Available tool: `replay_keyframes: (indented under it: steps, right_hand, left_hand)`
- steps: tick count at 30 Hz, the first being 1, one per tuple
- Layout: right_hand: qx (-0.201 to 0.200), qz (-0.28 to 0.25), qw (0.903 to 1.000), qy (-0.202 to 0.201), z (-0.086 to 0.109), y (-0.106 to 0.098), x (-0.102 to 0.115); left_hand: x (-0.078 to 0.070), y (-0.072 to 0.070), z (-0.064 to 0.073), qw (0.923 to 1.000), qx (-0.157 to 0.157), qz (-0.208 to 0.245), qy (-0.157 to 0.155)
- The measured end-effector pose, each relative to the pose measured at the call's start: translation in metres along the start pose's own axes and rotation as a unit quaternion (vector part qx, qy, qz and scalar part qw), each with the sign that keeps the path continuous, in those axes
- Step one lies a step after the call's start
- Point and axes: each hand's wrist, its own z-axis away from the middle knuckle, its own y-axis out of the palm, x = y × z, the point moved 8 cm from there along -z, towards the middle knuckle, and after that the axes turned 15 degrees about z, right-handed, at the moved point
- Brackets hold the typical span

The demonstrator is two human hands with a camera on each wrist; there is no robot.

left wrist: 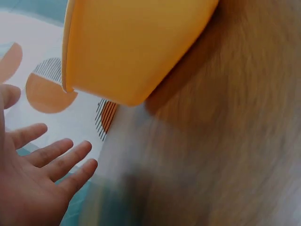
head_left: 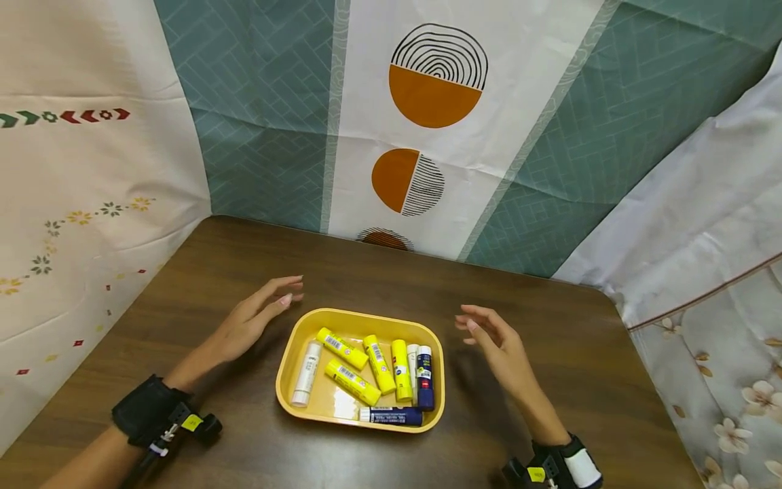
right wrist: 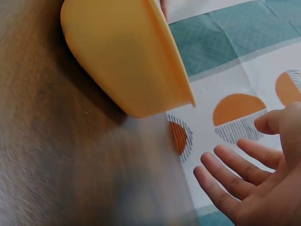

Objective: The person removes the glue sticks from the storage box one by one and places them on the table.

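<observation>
A yellow tray (head_left: 360,318) sits on the brown table, between my two hands. Inside lie several yellow glue sticks (head_left: 353,383), a white glue stick (head_left: 307,373) at the left, another white one (head_left: 412,370) at the right, and two dark blue ones: one glue stick (head_left: 424,380) along the right wall, the other (head_left: 394,415) along the near wall. Left of the tray, my left hand (head_left: 247,324) is held apart from it, fingers loosely extended. My right hand (head_left: 497,346) hovers off the right side, fingers relaxed and holding nothing. Both wrist views show the tray's outer wall (left wrist: 131,47) beside spread fingers.
The wooden table (head_left: 256,244) extends around the tray. Behind it hangs a green and white cloth (head_left: 269,122) with orange circles. Patterned pale cloths drape at the left (head_left: 98,238) and right (head_left: 702,238). Each wrist wears a black strap with a camera.
</observation>
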Motion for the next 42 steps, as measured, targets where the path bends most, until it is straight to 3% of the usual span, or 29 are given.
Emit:
replay_keyframes:
  steps: [5,9,13,16,19,22,25,28,32,35,38,42]
  right_hand:
    - [0.014,-0.024,0.9996,0.004,0.005,0.009,-0.007]
    - [0.051,-0.051,0.9971,0.023,0.007,0.024,-0.013]
    - [0.107,-0.124,0.9855,0.043,0.011,0.045,-0.016]
    - [0.143,-0.186,0.9709,0.049,0.016,0.057,-0.015]
    - [0.175,-0.232,0.9553,0.053,0.021,0.069,-0.012]
    - [0.201,-0.257,0.9439,0.054,0.025,0.080,-0.009]
    - [0.213,-0.265,0.9383,0.064,0.026,0.088,-0.006]
    - [0.209,-0.260,0.9391,0.081,0.025,0.096,-0.004]
    - [0.178,-0.238,0.9488,0.107,0.025,0.107,-0.005]
    - [0.138,-0.223,0.9565,0.127,0.025,0.111,-0.007]
    - [0.102,-0.210,0.9626,0.138,0.024,0.111,-0.009]
    - [0.085,-0.192,0.9696,0.126,0.021,0.106,-0.011]
  left_hand:
    - [0.009,0.014,0.000,0.9900,0.028,0.138,-0.008]
    - [0.015,0.022,0.004,0.9800,0.033,0.194,-0.033]
    - [0.018,0.030,0.009,0.9695,0.043,0.235,-0.054]
    - [0.020,0.040,0.008,0.9618,0.053,0.259,-0.072]
    - [0.023,0.048,0.009,0.9588,0.056,0.261,-0.096]
    - [0.026,0.056,0.011,0.9553,0.059,0.266,-0.114]
    - [0.028,0.059,0.012,0.9528,0.057,0.275,-0.116]
    - [0.030,0.059,0.011,0.9597,0.042,0.256,-0.107]
    - [0.032,0.059,0.012,0.9683,0.029,0.228,-0.098]
    - [0.033,0.058,0.015,0.9662,0.030,0.236,-0.099]
    - [0.032,0.059,0.016,0.9590,0.034,0.260,-0.109]
    - [0.032,0.060,0.013,0.9564,0.027,0.268,-0.112]
